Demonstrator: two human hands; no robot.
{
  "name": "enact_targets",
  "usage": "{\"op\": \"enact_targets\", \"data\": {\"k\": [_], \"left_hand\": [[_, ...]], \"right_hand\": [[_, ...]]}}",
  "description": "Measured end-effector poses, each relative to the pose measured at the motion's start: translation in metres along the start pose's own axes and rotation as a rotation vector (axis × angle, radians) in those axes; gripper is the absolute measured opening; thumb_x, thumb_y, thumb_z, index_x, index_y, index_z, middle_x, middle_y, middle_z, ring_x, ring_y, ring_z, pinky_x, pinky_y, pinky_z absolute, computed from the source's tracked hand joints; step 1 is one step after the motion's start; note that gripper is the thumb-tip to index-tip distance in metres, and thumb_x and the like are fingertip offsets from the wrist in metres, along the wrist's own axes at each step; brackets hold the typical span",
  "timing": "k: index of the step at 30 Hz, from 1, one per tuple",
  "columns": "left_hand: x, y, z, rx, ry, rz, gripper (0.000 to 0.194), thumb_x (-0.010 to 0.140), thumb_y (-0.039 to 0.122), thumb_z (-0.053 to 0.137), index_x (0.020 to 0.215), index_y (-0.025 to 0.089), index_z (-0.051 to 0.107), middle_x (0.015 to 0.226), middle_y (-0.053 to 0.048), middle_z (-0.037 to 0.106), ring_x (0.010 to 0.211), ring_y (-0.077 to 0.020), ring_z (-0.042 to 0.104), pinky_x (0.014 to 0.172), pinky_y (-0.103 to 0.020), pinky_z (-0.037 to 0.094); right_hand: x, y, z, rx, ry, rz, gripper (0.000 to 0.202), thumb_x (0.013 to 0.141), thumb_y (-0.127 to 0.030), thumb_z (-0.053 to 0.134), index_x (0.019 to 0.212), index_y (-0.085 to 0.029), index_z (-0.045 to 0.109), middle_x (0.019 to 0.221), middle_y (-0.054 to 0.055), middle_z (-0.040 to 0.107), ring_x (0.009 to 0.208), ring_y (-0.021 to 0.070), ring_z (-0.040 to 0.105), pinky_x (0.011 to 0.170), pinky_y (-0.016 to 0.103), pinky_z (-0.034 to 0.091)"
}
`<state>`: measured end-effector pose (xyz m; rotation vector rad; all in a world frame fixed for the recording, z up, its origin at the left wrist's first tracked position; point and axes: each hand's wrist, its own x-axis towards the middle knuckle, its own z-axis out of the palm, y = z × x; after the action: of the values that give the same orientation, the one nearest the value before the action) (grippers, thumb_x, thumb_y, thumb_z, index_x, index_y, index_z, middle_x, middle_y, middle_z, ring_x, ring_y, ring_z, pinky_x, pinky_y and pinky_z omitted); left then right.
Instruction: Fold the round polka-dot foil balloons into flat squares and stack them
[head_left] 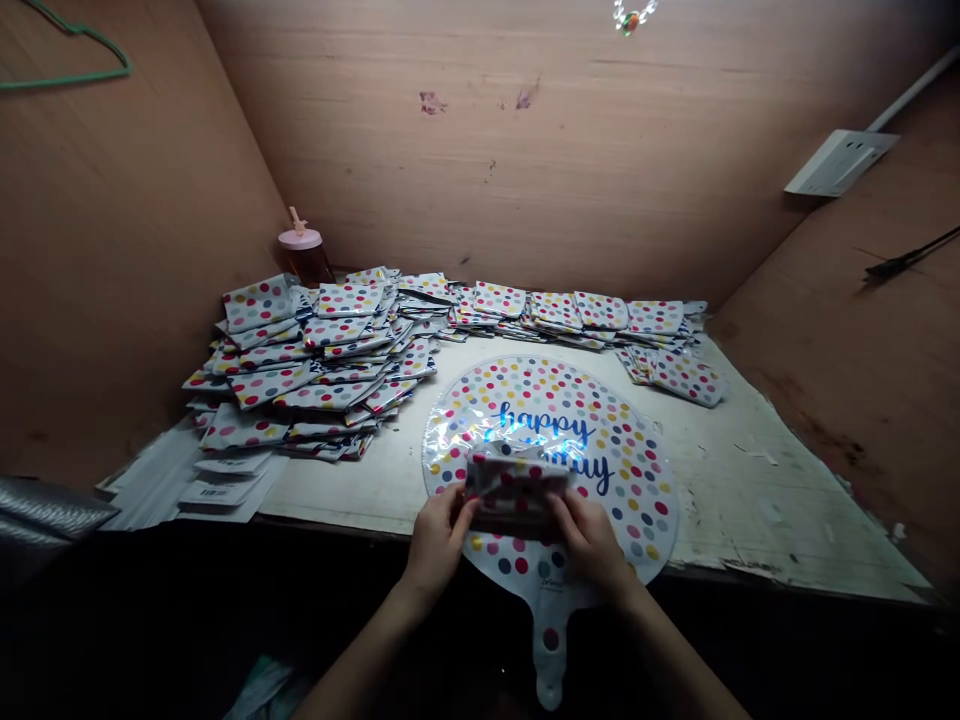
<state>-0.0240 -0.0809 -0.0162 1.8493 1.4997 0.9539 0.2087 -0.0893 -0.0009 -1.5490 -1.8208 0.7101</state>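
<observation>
My left hand [441, 535] and my right hand [591, 540] grip the two ends of a folded foil balloon [517, 495] with coloured dots, slightly blurred. It is held above a flat, round foil balloon [637, 490] spread at the table's front edge. That one is white with dots and blue "happy" lettering; the second word is partly covered by the folded one. Its tail [551, 650] hangs over the edge toward me. Fingers and thumbs of both hands are closed on the folded piece.
Stacks of folded dotted balloons [274, 385] fill the table's left side, and more folded balloons [555, 310] line the back wall. A small pile [686, 375] lies at right. White packaging sleeves [225, 485], a lidded cup [304, 255] and a wall socket [840, 163] are around.
</observation>
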Motion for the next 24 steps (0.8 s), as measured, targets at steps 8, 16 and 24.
{"op": "enact_targets", "data": {"k": [8, 16, 24], "left_hand": [[0.024, 0.03, 0.026, 0.554, 0.163, 0.015, 0.046, 0.091, 0.01, 0.036, 0.134, 0.019, 0.048, 0.134, -0.013, 0.051, 0.115, -0.0272, 0.055, 0.094, -0.042, 0.046], [0.047, 0.013, 0.039, 0.631, -0.206, 0.331, 0.059, 0.09, 0.033, 0.043, 0.147, 0.026, 0.029, 0.156, -0.003, 0.022, 0.144, -0.0325, 0.01, 0.115, -0.052, 0.016], [0.05, 0.001, 0.035, 0.714, -0.297, 0.327, 0.074, 0.083, 0.038, 0.045, 0.147, 0.004, 0.026, 0.155, -0.016, 0.018, 0.143, -0.0351, 0.007, 0.115, -0.05, 0.01]], "right_hand": [[0.047, -0.031, 0.02, -0.344, -0.004, 0.442, 0.033, 0.096, -0.036, 0.034, 0.081, -0.02, 0.06, 0.078, 0.009, 0.069, 0.071, 0.021, 0.065, 0.058, 0.027, 0.044], [0.041, -0.038, 0.031, -0.598, 0.226, 0.198, 0.048, 0.097, -0.032, 0.023, 0.134, -0.013, 0.046, 0.134, 0.021, 0.05, 0.123, 0.0345, 0.047, 0.094, 0.048, 0.041], [0.05, -0.006, 0.046, -0.541, -0.135, -0.03, 0.072, 0.093, -0.059, 0.025, 0.151, -0.019, 0.008, 0.158, 0.004, 0.001, 0.145, 0.0237, 0.0, 0.117, 0.043, 0.008]]}}
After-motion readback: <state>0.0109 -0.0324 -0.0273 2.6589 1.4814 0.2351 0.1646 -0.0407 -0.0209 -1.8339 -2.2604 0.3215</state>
